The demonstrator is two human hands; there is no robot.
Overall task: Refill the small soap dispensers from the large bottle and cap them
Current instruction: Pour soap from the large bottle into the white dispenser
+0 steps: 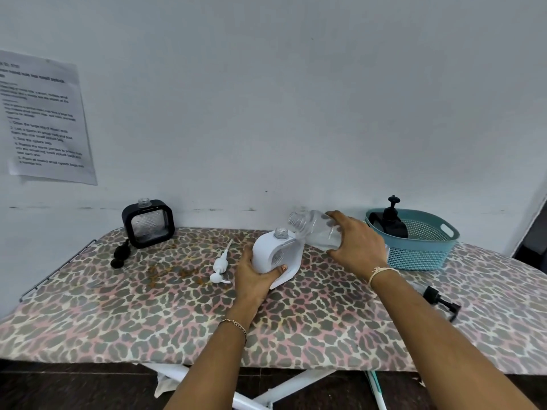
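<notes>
My left hand grips the white square dispenser, which stands uncapped on the leopard-print table. My right hand holds the large clear bottle tilted on its side, its open mouth just above and right of the dispenser's neck. The white pump cap lies on the table left of the dispenser. At the back left stands a black square dispenser, uncapped, with its black pump lying beside it.
A teal basket at the back right holds a black dispenser with its pump on. Another black pump lies by my right forearm. A printed sheet hangs on the wall. Orange stains mark the cloth.
</notes>
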